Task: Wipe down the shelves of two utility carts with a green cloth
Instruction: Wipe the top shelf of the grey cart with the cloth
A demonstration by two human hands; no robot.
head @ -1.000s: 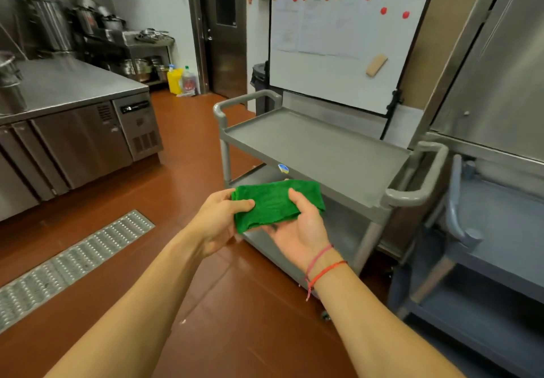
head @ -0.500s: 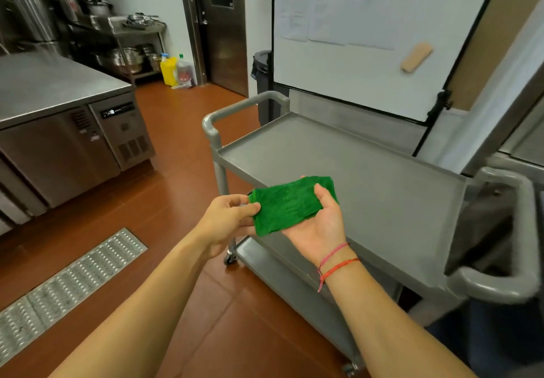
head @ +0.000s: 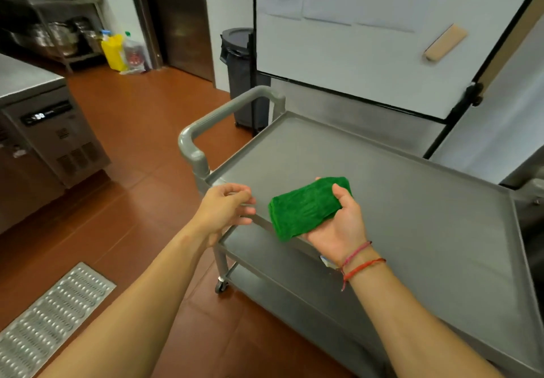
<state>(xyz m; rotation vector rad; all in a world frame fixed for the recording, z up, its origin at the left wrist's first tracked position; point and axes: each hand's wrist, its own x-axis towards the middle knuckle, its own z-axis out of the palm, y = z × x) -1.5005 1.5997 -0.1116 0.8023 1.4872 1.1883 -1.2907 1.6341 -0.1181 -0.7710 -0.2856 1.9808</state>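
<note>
Right hand [head: 338, 227] cups the folded green terry cloth [head: 306, 208], thumb over it, centre frame. Left hand [head: 225, 209] loose, holding nothing. Grey metal utility cart [head: 412, 215] lies beneath. Best next: palm down, cloth flat, long overlapping strokes, rim corners too.

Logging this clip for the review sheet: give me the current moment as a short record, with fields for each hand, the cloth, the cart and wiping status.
left hand: by the top shelf's front-left corner, fingers loosely curled, holding nothing; contact with the shelf unclear
right hand: palm up, grips the cloth
cloth: green, folded, held over the top shelf's front edge
cart: grey, handle at its left end, stands before a whiteboard
wiping: cloth not yet on a shelf
</note>
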